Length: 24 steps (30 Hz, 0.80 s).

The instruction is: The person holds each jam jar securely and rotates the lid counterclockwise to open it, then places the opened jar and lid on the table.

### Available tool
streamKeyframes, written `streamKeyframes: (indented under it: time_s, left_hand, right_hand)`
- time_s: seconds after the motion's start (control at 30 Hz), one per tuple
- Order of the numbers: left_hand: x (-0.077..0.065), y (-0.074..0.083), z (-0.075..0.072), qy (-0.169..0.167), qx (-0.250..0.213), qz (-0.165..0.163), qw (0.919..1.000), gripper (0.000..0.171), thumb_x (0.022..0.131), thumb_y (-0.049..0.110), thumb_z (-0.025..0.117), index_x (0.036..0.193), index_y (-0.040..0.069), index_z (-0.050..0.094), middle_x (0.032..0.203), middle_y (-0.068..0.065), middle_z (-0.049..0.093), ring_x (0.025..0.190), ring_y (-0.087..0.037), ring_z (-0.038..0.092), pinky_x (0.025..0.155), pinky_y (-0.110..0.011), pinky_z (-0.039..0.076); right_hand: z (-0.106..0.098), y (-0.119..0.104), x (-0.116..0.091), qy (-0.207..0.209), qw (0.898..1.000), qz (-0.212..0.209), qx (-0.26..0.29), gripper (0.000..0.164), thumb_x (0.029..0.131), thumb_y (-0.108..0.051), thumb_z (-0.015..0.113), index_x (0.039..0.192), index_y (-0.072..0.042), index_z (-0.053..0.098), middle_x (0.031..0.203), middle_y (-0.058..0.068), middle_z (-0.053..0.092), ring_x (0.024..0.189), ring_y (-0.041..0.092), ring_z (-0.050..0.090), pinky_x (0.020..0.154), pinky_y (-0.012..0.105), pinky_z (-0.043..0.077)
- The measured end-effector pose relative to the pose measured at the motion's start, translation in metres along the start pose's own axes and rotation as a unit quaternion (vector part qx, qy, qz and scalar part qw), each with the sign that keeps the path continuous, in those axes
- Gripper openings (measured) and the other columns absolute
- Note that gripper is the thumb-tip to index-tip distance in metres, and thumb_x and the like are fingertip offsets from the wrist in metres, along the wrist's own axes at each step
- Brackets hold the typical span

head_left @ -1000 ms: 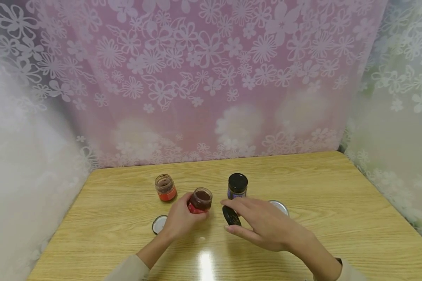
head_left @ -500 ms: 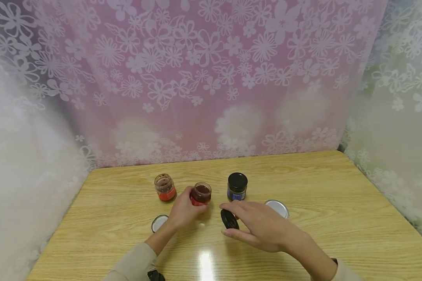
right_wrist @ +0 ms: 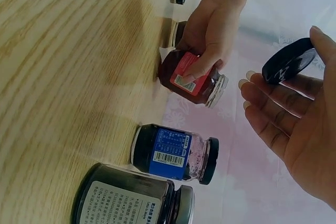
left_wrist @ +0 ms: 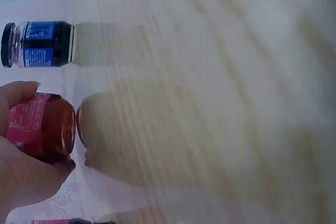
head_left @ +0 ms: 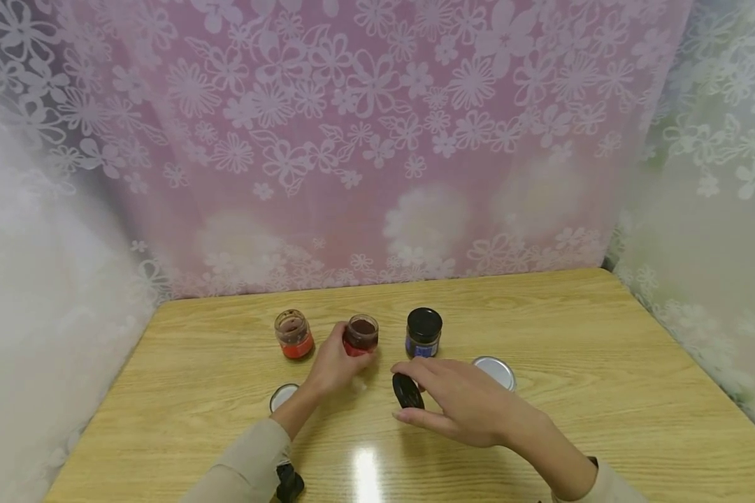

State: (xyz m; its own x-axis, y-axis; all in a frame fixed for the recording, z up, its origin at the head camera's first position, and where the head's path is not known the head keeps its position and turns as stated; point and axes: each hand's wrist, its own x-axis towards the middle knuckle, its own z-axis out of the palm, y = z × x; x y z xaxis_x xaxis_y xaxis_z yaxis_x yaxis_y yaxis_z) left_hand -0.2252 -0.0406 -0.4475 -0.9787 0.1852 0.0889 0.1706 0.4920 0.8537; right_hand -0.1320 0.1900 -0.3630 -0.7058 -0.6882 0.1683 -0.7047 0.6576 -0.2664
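Observation:
My left hand point(head_left: 335, 363) grips a lidless glass jar point(head_left: 361, 337) with a red label and dark red contents. In the left wrist view its base is close over the table. My right hand point(head_left: 472, 402) pinches a black lid point(head_left: 407, 391) by its edge between thumb and fingers, tilted, to the right of that jar. The right wrist view shows the lid point(right_wrist: 289, 60) between the thumb and fingers. Just beyond the right hand stands a blue-labelled jar point(head_left: 423, 346) with a black lid on it.
A second lidless jar point(head_left: 296, 342) with an orange-red label stands at the left. A loose lid point(head_left: 283, 396) lies pale side up by the left wrist. Beside the right hand is a silver-lidded jar point(head_left: 494, 373), mostly hidden; its white label shows in the right wrist view. A floral curtain point(head_left: 377, 230) hangs behind the table.
My left hand has moved the red-labelled jar away from me, toward the back of the table. My right hand has drifted slightly left with the black lid still pinched.

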Motion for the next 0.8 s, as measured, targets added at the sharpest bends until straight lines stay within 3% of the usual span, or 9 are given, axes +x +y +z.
streamKeyframes:
  time_s: [0.2,0.43,0.8]
  left_hand:
    - [0.002,-0.003,-0.005,-0.016,-0.017,-0.008,0.9997,0.063,0.081,0.024,0.078,0.132,0.004,0.045,0.117,-0.01,0.059,0.11,-0.026,0.056,0.092,-0.045,0.044]
    - [0.003,-0.006,-0.005,-0.028,-0.018,0.007,0.9994,0.064,0.083,0.025,0.077,0.132,0.004,0.042,0.117,-0.011,0.058,0.109,-0.027,0.056,0.091,-0.045,0.045]
    - [0.006,-0.006,-0.004,-0.037,-0.025,-0.001,0.999,0.067,0.083,0.023,0.076,0.135,0.004,0.039,0.12,-0.012,0.057,0.112,-0.028,0.055,0.092,-0.047,0.043]
  right_hand:
    - [0.001,0.001,0.003,-0.007,1.0,0.011,0.008,0.059,0.093,-0.063,0.041,0.132,-0.019,0.049,0.113,-0.012,0.056,0.098,0.006,0.058,0.082,0.033,0.049]
    - [0.006,0.003,0.006,0.001,1.0,0.013,0.026,0.064,0.089,-0.065,0.047,0.129,-0.017,0.051,0.113,-0.009,0.059,0.097,0.01,0.06,0.08,0.032,0.05]
    - [0.015,0.006,0.012,0.022,0.999,0.015,0.031,0.061,0.084,-0.066,0.056,0.127,-0.021,0.051,0.111,-0.012,0.057,0.096,0.002,0.055,0.075,0.029,0.05]
